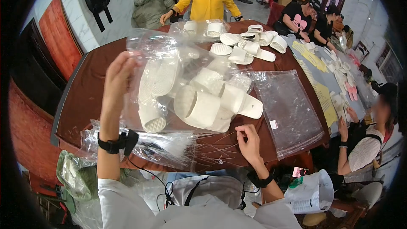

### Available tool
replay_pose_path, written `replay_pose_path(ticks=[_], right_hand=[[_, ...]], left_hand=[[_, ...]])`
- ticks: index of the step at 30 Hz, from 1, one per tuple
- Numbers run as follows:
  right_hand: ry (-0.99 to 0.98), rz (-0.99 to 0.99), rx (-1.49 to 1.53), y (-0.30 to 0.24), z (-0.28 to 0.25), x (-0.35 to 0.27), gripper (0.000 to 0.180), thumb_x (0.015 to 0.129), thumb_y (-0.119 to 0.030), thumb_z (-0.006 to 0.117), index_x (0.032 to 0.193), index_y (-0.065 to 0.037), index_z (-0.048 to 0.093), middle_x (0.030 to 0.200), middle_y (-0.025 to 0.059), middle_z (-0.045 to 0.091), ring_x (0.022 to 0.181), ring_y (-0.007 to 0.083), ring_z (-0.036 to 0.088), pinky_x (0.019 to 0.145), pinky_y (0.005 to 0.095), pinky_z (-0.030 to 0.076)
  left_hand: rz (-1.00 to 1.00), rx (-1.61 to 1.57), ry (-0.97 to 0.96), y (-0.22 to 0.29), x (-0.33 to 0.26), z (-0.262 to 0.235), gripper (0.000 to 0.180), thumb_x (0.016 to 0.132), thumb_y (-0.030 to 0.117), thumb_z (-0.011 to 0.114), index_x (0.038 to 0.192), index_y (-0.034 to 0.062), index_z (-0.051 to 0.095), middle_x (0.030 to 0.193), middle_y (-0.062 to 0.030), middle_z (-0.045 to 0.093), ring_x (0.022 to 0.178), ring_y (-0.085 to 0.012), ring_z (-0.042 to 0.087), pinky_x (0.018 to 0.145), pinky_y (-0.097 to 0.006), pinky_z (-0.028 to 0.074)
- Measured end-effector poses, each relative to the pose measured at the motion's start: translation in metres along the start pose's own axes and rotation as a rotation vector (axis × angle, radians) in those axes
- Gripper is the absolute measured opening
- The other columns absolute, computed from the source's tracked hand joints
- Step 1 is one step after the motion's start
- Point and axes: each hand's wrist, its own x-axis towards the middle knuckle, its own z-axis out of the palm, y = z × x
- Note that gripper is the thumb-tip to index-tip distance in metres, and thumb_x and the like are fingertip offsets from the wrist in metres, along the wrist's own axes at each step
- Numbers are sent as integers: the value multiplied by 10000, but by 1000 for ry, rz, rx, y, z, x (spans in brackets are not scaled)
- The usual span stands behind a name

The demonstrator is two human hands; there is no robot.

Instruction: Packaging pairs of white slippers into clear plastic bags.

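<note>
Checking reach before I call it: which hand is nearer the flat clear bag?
Right. The right hand is just left of the flat clear bag, near its lower part; the left hand is farther, left of the white slippers.

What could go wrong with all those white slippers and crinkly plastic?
The clear plastic by the left hand might tear if tugged hard. The piled white slippers overlap, so a bump could make them slide. The thin strips lie loose near the table's front edge, so some might fall off.
</note>
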Motion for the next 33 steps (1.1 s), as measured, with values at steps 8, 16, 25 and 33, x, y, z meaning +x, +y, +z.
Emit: replay_pose_path(ticks=[8,16,25,33], right_hand=[[116,-147,-206,-14,12,40,260,837,-110,706,1055,-8,607,980,155,579,946,348,556,839,420,445],[-84,-138,-110,-1,40,67,206,862,-78,668,1044,-1,609,993,141,591,876,277,602,738,339,470],[-185,118,206,-64,8,50,159,977,-124,560,1068,-8,618,1001,101,667,924,177,630,758,325,493],[-829,439,499,-53,-47,26,264,1030,-238,518,1140,-19,615,1018,55,671,962,140,644,827,304,522]], left_hand=[[-26,-299,250,-22,-50,-151,280,995,131,520,1245,19,580,934,34,618,684,-14,541,523,-166,397],[99,-418,473,0,-139,-153,341,988,168,477,1286,17,546,1172,-102,638,1038,-168,632,919,-318,529],[-187,-493,377,-25,-122,-91,303,907,101,534,1189,15,604,1123,-48,645,991,-124,616,906,-272,498],[-281,-131,-584,-107,-61,-26,211,986,112,542,1179,94,625,851,59,605,558,12,366,472,-156,269]])
